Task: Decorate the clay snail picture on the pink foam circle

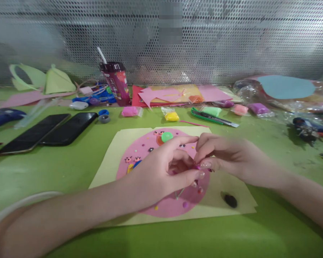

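Note:
My left hand (161,170) and my right hand (223,154) meet above a pink paper disc (177,206) that lies on a pale yellow sheet (107,168). Both hands pinch a tiny magenta piece (198,167) between their fingertips. The disc carries small clay figures with eyes (131,162), a green and orange ball (165,137) and several coloured dots. A dark lump of clay (230,200) sits on the yellow sheet, right of the disc.
Two black phones (51,130) lie at the left. Behind the sheet are bagged clay lumps in pink (129,111), yellow (171,116) and purple (258,108), a green utility knife (214,118), a dark red cup with a straw (116,83), coloured paper (174,94) and a perforated metal wall (204,39).

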Tool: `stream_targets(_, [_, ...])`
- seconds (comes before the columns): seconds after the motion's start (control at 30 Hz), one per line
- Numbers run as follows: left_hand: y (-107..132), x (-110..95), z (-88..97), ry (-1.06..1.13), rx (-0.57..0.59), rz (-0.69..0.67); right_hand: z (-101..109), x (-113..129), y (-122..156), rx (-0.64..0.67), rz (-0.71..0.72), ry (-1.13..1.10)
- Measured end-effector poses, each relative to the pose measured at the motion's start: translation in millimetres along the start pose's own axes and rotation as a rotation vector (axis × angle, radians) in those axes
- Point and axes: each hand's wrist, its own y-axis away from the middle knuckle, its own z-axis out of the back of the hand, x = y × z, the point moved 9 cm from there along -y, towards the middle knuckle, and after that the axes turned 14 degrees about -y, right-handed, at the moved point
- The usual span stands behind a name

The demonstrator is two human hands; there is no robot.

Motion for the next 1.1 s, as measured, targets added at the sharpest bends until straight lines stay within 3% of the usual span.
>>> stream_targets(1.1, [0.2, -2.0, 0.8, -0.011, -0.017, -0.003, 6.6, -10.0, 3.3, -0.113, -0.109, -0.068])
